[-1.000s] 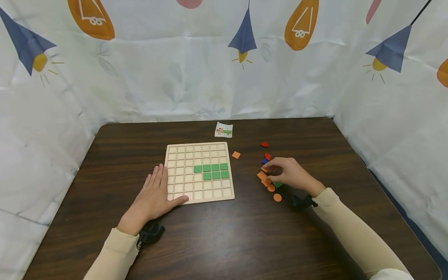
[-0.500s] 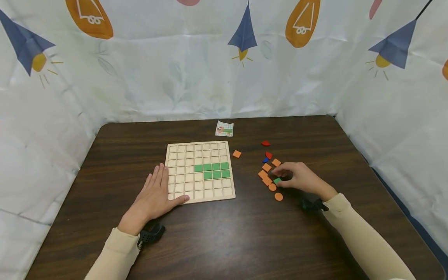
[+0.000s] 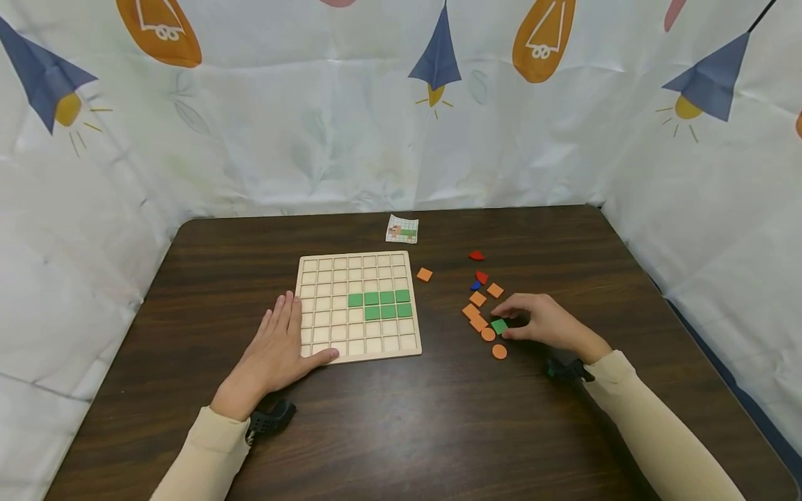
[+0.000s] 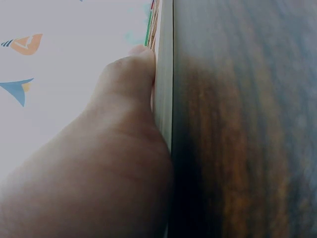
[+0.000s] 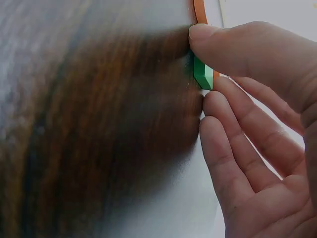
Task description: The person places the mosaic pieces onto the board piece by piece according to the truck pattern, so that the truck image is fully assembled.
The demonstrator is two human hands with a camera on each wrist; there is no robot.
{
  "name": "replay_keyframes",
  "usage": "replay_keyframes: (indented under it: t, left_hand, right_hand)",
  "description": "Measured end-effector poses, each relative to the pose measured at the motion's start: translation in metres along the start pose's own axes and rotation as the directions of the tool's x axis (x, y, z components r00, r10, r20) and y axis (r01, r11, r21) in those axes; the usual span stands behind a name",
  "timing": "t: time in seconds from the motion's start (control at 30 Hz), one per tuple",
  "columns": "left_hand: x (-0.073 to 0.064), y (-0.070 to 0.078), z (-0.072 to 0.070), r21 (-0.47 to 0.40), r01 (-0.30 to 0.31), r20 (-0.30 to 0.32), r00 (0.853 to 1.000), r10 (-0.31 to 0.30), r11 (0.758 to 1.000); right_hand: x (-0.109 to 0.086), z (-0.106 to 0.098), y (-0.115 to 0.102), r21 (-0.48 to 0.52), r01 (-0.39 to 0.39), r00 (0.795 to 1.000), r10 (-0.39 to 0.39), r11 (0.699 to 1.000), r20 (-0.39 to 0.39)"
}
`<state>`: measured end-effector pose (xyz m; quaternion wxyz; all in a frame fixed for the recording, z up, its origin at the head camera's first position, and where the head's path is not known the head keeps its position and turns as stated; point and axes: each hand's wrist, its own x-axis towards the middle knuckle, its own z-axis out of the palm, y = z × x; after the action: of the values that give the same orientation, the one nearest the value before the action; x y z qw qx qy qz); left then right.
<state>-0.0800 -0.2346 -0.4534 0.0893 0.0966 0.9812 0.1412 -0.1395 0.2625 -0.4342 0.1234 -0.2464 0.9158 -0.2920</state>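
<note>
Resting at the near-left corner of the gridded board (image 3: 338, 319), the left hand (image 3: 269, 355) shows in the head view with straight fingers along the left edge and its thumb at the near edge. Seven green squares (image 3: 386, 298) sit in cells on the board's right half. The dark worktop (image 3: 376, 424) stretches broadly in front, and a strip of it divides the board from the loose pieces; one orange square (image 3: 424, 275) lies just off the right edge. A small printed card (image 3: 402, 229) lies behind the board, near the worktop's far edge. To the right, orange pieces (image 3: 478, 298), two red pieces (image 3: 481, 277) and a blue piece (image 3: 475, 286) form a loose cluster. Beside it is the right hand (image 3: 541, 320), its grip narrow, with thumb and forefinger curving to either side of a loose green tile (image 3: 499, 326).

The left wrist view has the thumb against the board's pale edge, with worktop grain alongside.

From the right wrist, the thumb overlaps part of the green tile, with orange just behind; whether the grip is pinching the tile cannot be told.
</note>
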Motion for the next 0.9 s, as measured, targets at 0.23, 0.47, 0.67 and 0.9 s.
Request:
replay_keyframes:
  t: [0.23,0.47,0.67,0.9]
  left_hand:
    - [0.0003,-0.0010,-0.0009,0.006,-0.003,-0.008,1.000,0.003,1.000]
    - [-0.0001,-0.0003,-0.0004,-0.003,-0.001,-0.005,1.000,0.001,1.000]
    - [-0.0007,0.0003,0.0002,-0.002,0.003,-0.004,1.000,-0.003,1.000]
    - [-0.0007,-0.0005,0.0014,0.002,0.003,-0.012,1.000,-0.003,1.000]
  right_hand:
    - [0.0005,0.0020,-0.0002,-0.010,-0.020,1.000,0.020,1.000,-0.009]
    - [-0.0002,0.0067,0.0021,-0.021,-0.011,1.000,0.011,1.000,-0.027]
    - [-0.0004,0.0093,-0.0007,-0.038,-0.006,0.999,0.004,0.999,-0.040]
    - [-0.0003,0.0087,-0.0020,-0.056,0.021,0.998,-0.025,0.998,-0.066]
